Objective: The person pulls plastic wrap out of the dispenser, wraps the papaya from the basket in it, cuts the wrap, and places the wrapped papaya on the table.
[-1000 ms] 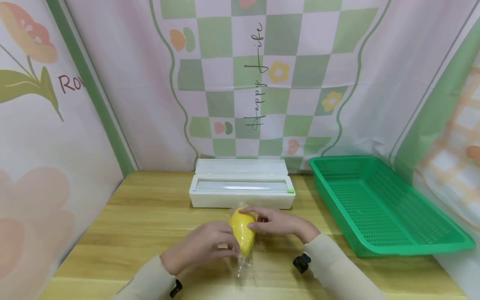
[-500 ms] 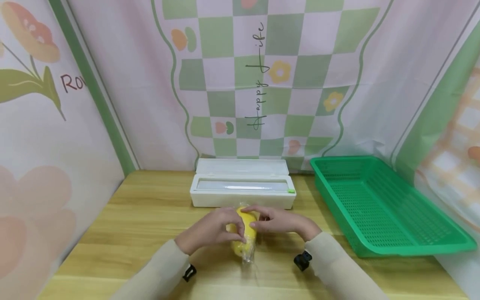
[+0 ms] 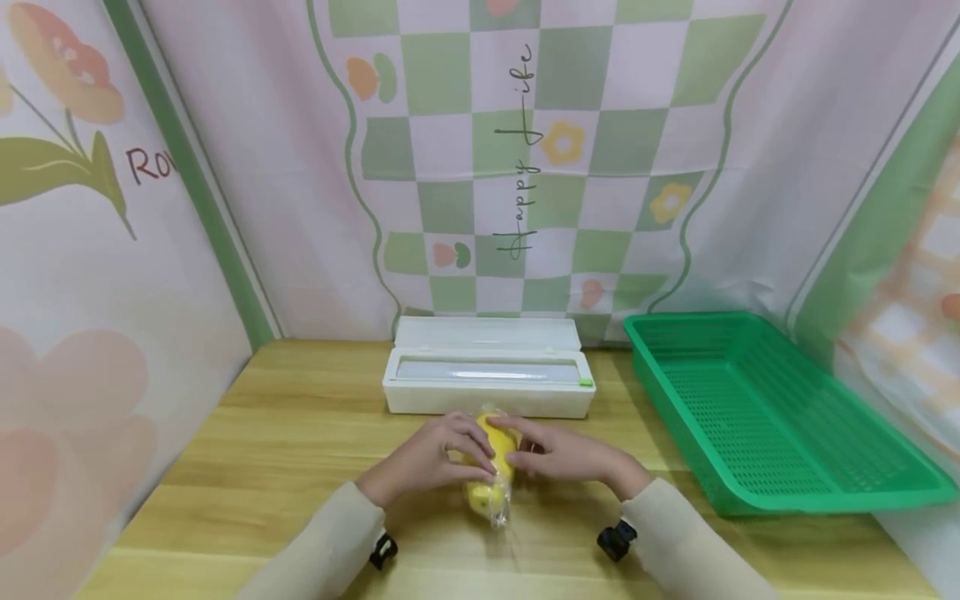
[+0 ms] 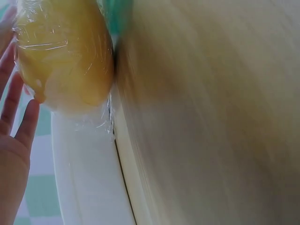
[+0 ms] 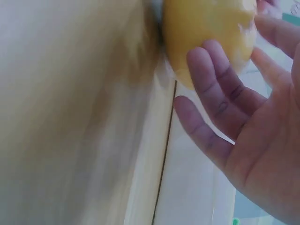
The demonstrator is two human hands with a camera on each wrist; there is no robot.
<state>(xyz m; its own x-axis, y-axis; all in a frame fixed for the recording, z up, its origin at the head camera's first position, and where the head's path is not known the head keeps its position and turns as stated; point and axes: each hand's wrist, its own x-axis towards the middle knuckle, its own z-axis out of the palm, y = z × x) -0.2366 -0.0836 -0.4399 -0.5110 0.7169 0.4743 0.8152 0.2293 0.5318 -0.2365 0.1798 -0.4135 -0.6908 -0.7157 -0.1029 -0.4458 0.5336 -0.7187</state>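
Observation:
A yellow, mango-shaped fruit (image 3: 503,446) in clear plastic film (image 3: 498,510) lies on the table between both hands. The film bunches past the fruit's near end, and crinkles show in the left wrist view. From the left, the left hand (image 3: 442,452) lays thumb and fingertips on the wrapped fruit's upper side, over the film. In the left wrist view, its fingers (image 4: 11,108) stretch nearly straight along the fruit. The right hand (image 3: 566,450) touches the far and right sides with fingertips and thumb; its fingers (image 5: 204,70) are spread and relaxed in the right wrist view.
Just behind the fruit stands a white film dispenser box (image 3: 487,402), lid (image 3: 487,333) raised, a light-coloured roll inside and a green slider (image 3: 586,382) at its right. A green plastic basket (image 3: 705,475) stands to the right on the wooden table (image 3: 300,450). Printed curtains surround the table.
The left hand has moved from the fruit's near left side up over its top, pressing the film down. The film's loose end has shifted slightly. The right hand stays nearly in place.

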